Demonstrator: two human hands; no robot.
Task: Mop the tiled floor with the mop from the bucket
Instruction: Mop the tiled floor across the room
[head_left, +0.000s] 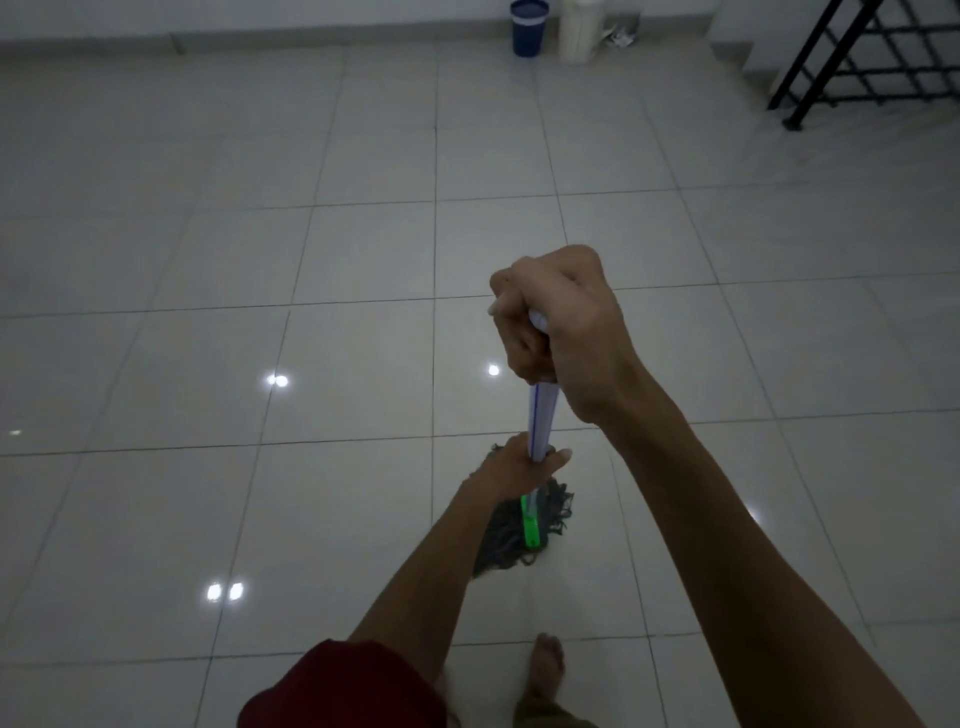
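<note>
Tiled floor (208, 260): glossy, with light spots reflected at 9 and 7 o'clock. Left grip (511, 467): fingers curled round the lower mop handle (543, 415), just above the mop head (501, 530), whose dark strands lie on the floor at 6 o'clock. Right grip (566, 322): clenched round the handle's top end. Blue bucket (529, 28): at 12 o'clock by the far wall, well apart from the mop head, a white container (579, 31) just beside it. Black railing (841, 62): at 1 o'clock.

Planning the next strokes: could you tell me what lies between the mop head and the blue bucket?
Only bare tiled floor, from mop head to blue bucket, in the head view.
</note>
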